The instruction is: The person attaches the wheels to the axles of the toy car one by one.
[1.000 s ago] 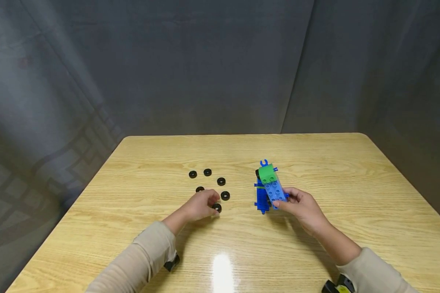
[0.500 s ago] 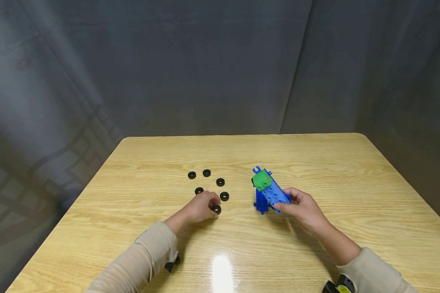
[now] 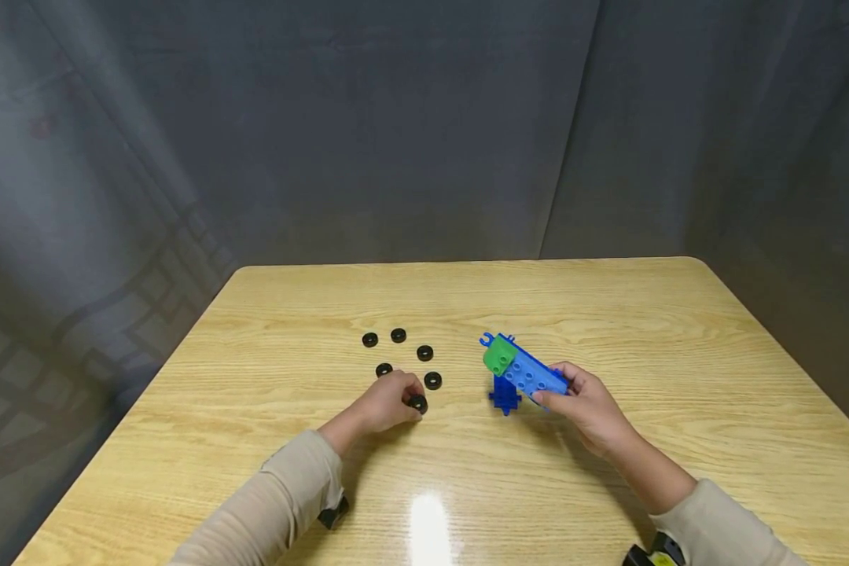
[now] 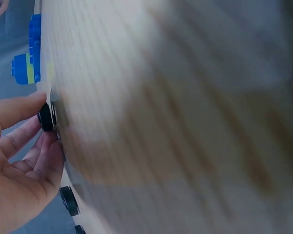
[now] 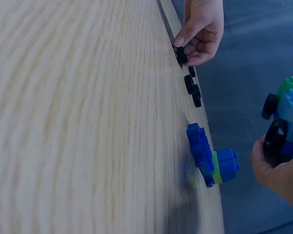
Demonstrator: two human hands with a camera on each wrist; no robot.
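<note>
My left hand (image 3: 391,402) pinches a small black toy wheel (image 3: 417,403) at the tabletop. In the left wrist view, thumb and fingers stand on either side of that wheel (image 4: 45,117). My right hand (image 3: 586,405) grips the near end of a toy-brick vehicle (image 3: 527,371), blue with a green front block and a hook at its far end. It is raised above the table, and the right wrist view shows black wheels (image 5: 275,136) on one side of it. Partly hidden beneath it in the head view, a second blue chassis (image 3: 505,395) stands on the table; its yellow-green and blue bricks (image 5: 226,165) show from the right wrist.
Several loose black wheels (image 3: 425,353) lie flat beyond and beside my left hand. The wooden table (image 3: 311,299) ends at a grey curtain (image 3: 396,141) behind it. Each wrist carries a dark camera (image 3: 334,512).
The vehicle in my right hand has turned anticlockwise, its green front swinging left and nearer. My left hand stays at the same wheel, its fingers closed in a little.
</note>
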